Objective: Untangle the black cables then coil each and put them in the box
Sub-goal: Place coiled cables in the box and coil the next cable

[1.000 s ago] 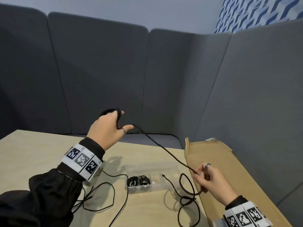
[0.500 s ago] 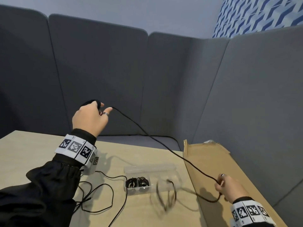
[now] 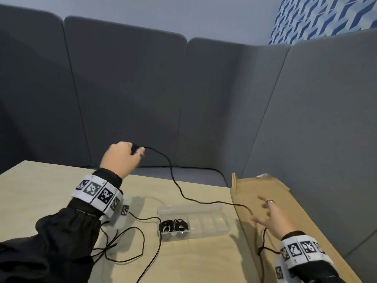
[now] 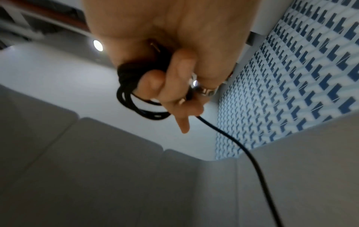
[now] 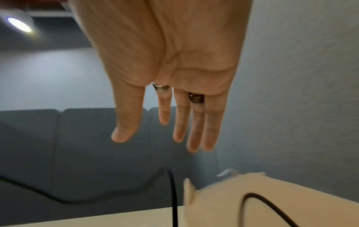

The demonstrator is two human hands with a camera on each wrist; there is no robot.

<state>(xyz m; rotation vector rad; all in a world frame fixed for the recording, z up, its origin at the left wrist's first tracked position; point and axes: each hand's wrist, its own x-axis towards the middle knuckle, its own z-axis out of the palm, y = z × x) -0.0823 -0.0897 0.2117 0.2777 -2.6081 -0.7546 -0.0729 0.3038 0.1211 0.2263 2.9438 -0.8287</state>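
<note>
My left hand (image 3: 124,158) is raised above the table's far edge and grips a partly wound coil of black cable (image 4: 134,98). From it the cable (image 3: 173,180) droops down across the table onto the cardboard. My right hand (image 3: 271,217) hovers over the cardboard with fingers (image 5: 182,122) spread straight, holding nothing; the cable (image 5: 272,205) lies slack under it. A clear plastic box (image 3: 204,219) sits mid-table with two coiled black cables (image 3: 173,225) in its left end. More loose black cable (image 3: 126,244) lies tangled near my left sleeve.
A flat brown cardboard sheet (image 3: 255,193) lies along the table's right side. The light wooden table (image 3: 40,180) is hemmed by grey padded seat backs (image 3: 122,88) behind and to the right.
My right hand let go of the cable and spread open; the taut line went slack onto the table. My left hand, still gripping the coil, came back right and lower.
</note>
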